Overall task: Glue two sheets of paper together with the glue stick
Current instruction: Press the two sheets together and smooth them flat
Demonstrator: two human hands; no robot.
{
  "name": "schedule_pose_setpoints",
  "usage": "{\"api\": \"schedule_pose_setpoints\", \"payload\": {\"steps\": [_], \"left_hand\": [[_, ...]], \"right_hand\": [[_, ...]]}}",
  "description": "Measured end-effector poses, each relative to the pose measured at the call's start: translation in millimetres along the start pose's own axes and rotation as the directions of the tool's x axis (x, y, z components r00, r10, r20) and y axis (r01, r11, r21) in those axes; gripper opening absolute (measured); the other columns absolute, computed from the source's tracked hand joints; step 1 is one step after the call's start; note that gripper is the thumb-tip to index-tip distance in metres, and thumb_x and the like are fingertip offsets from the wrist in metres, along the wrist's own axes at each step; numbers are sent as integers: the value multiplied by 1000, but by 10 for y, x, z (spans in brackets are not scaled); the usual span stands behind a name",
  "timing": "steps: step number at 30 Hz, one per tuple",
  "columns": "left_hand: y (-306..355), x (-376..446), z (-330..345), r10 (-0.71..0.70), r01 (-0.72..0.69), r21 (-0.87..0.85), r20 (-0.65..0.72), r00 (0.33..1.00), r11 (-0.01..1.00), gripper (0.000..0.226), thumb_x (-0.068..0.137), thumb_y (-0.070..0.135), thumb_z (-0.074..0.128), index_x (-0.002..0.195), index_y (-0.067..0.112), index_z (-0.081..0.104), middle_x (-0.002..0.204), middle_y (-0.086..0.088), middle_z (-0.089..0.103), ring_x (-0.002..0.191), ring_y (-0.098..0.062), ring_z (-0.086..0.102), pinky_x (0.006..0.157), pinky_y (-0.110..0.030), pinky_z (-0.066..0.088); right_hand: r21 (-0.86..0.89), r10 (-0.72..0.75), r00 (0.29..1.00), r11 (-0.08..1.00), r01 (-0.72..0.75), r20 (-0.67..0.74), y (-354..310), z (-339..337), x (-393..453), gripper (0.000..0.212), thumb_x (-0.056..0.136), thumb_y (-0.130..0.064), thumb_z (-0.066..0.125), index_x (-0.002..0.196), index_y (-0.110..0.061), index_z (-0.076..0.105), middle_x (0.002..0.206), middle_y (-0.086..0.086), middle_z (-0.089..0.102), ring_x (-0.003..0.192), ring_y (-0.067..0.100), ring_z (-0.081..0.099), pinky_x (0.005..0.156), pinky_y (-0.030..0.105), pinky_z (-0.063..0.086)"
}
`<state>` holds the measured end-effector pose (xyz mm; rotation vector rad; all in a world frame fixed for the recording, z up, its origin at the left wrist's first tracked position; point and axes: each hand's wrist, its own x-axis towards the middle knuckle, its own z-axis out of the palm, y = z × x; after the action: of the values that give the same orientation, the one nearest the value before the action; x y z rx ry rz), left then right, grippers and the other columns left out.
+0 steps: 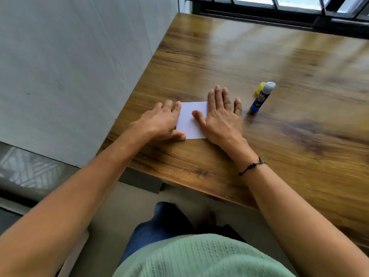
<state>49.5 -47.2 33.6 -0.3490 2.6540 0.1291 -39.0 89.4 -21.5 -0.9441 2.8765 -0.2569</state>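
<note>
White paper (190, 121) lay flat on the wooden table (259, 62), near the table's left edge. Could not tell whether one sheet or two stacked. Left hand (162, 122) rested at the paper's left edge, fingers loosely curled and close together, fingertips touching that edge, thumb pressed on the lower left corner. Right hand (221, 114) lay flat, palm down, over the paper's right side, fingers stretched out and slightly spread, reaching past the paper's far edge onto bare wood, thumb angled inward onto the sheet's middle. Nothing gripped by either hand; both simply pressing down.

Glue stick (262, 96) stood upright to the right of the paper, just beyond the right hand's little finger and apart from it, blue body with a label, white glue exposed at the top. Yellow cap (260, 88) sat off the stick, just behind it and a little to the left as seen from the paper. Dark cord bracelet (252, 166) circled the right wrist, nearer than the paper. Black window frame (279, 15) ran beyond the table's far edge, well apart from the paper. Pale wall (69, 66) off to the paper's left.
</note>
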Motion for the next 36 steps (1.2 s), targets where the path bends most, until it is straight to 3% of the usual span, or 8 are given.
{"api": "schedule_pose_setpoints", "payload": {"steps": [3,5,7,13,17,25,32,36], "left_hand": [[107,-13,0,-22,34,64,-174,984,997,84,82,46,56,142,7,11,139,-17,26,126,-33,27,101,-43,32],[331,-4,51,21,-91,-164,-383,924,982,75,86,36,53,142,6,13,145,-18,24,132,-32,23,108,-41,25],[671,3,121,85,-284,-403,-443,892,870,72,91,32,45,143,5,2,154,-14,9,142,-26,8,116,-36,12],[659,135,368,87,-309,-475,-433,897,824,70,93,46,28,143,12,-7,156,-5,-4,143,-15,-6,118,-35,-2],[454,99,535,97,-221,-286,-389,916,932,75,90,56,19,143,11,-9,156,-6,-4,143,-14,-9,115,-38,-8],[226,114,592,160,-203,-107,-318,934,973,79,84,65,6,143,15,-8,155,-3,-14,140,-13,-18,111,-39,-16],[152,246,539,78,-126,-111,-361,929,986,65,92,52,10,143,16,-10,155,-1,-13,141,-14,-16,109,-42,-17],[167,241,577,65,-114,-102,-390,918,988,63,93,44,15,143,16,-9,156,-1,-12,142,-16,-14,111,-44,-13]], "right_hand": [[-9,-10,1000,1000,10,-26,1,25,0,68,92,-53,15,145,-12,0,157,5,-4,143,18,-8,115,44,-6],[-35,-23,999,999,22,-28,1,15,-39,64,93,-46,13,144,-12,-4,157,6,-7,143,19,-10,115,44,-7],[-97,-49,999,994,47,-11,21,8,-54,60,94,-36,15,144,-12,-9,156,7,-11,143,21,-12,115,44,-7],[-173,24,1000,985,-20,19,-65,58,-30,58,97,-31,20,144,-15,-11,156,4,-13,142,21,-14,114,46,-5],[-124,61,998,991,-57,24,-91,56,-53,62,94,-45,12,144,-16,-10,156,2,-13,142,19,-15,113,47,-8],[-80,78,997,994,-78,-8,-65,92,-96,59,94,-46,11,144,-20,-5,157,-1,-7,143,17,-11,113,45,-9],[-47,91,996,995,-91,-3,-84,48,-203,58,95,-42,15,144,-17,-4,157,1,-6,142,16,-11,114,43,-9],[-57,-56,998,997,55,-14,-149,63,-604,62,90,-44,10,144,-17,-1,156,2,-2,142,15,-10,116,40,-7]]}}
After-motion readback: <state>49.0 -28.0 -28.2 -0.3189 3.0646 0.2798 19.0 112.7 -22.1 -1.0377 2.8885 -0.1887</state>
